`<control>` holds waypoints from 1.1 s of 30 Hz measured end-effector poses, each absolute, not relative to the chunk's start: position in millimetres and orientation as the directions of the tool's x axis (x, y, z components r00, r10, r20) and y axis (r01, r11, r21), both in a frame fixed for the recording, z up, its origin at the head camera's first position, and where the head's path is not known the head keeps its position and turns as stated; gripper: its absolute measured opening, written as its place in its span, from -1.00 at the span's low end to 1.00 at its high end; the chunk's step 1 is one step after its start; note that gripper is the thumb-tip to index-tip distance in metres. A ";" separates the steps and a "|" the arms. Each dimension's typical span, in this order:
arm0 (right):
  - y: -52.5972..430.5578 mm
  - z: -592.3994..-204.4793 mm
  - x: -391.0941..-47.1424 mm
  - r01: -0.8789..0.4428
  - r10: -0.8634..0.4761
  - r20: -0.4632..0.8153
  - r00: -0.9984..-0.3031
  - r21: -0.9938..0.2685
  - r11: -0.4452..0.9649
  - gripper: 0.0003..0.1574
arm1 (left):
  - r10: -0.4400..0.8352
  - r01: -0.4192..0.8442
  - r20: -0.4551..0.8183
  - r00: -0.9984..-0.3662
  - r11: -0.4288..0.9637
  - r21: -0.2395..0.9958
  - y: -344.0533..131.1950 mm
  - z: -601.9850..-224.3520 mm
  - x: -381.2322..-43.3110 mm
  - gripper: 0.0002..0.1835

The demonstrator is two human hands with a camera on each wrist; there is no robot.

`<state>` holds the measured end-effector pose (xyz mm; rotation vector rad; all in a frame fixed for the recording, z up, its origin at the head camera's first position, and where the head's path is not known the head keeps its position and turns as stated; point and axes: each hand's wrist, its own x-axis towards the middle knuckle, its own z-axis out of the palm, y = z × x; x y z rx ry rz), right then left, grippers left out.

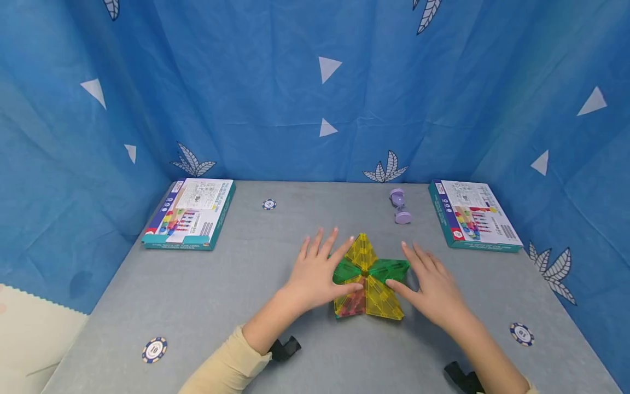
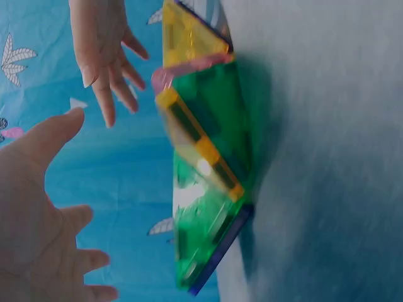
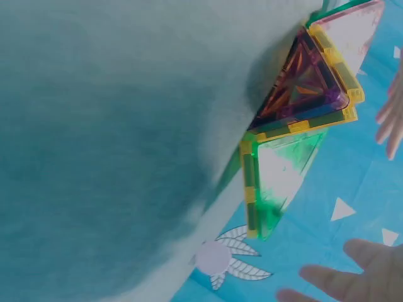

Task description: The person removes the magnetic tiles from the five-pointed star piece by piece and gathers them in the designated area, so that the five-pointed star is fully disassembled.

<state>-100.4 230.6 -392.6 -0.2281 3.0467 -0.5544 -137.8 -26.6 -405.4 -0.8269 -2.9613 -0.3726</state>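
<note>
A star-shaped build of translucent magnetic tiles (image 1: 384, 301), yellow, green and reddish, stands on the grey table between the two hands. My left hand (image 1: 315, 276) is spread at its left side, the thumb overlapping the star in the head view. On the other side, my right hand (image 1: 435, 290) has its fingers extended, thumb toward the star's right points. Both wrist views show a gap between hand and tiles, and neither hand holds anything. From the side, a green tile (image 2: 211, 107) leans in the left wrist view, and a purple tile (image 3: 302, 85) shows in the right wrist view.
At the back left lies a flat printed box (image 1: 192, 213), with a similar box (image 1: 474, 216) at the back right. A purple sand timer (image 1: 401, 207) lies behind the star. Poker chips rest at back (image 1: 269, 204), front left (image 1: 155, 349) and right (image 1: 521, 334). Blue curtain (image 1: 275, 98) surrounds the table.
</note>
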 end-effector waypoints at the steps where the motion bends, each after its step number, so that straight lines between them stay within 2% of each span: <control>1: 232.7 -393.4 -98.3 -0.135 -0.153 -0.019 -0.988 -0.369 0.919 0.11 | 0.519 0.526 0.097 -0.849 0.819 0.228 -24.8 -407.1 -137.3 -0.04; 9: 237.7 -401.9 -90.5 -0.033 -0.162 -0.179 -0.970 -0.566 0.824 -0.07 | 0.615 0.607 0.051 -0.787 0.756 0.246 -10.5 -416.3 -133.0 -0.13; 13: 235.1 -408.1 -92.5 0.032 -0.173 -0.260 -0.950 -0.632 0.774 -0.15 | 0.622 0.614 0.051 -0.781 0.751 0.242 -6.0 -419.5 -130.8 -0.23; 23: 229.6 -417.0 -98.1 0.102 -0.174 -0.335 -0.926 -0.666 0.739 -0.30 | 0.620 0.621 0.090 -0.779 0.745 0.245 1.5 -428.2 -134.9 -0.53; 33: 226.9 -416.1 -101.8 0.113 -0.169 -0.337 -0.926 -0.675 0.729 -0.36 | 0.625 0.622 0.094 -0.775 0.726 0.294 9.7 -433.0 -142.1 -0.62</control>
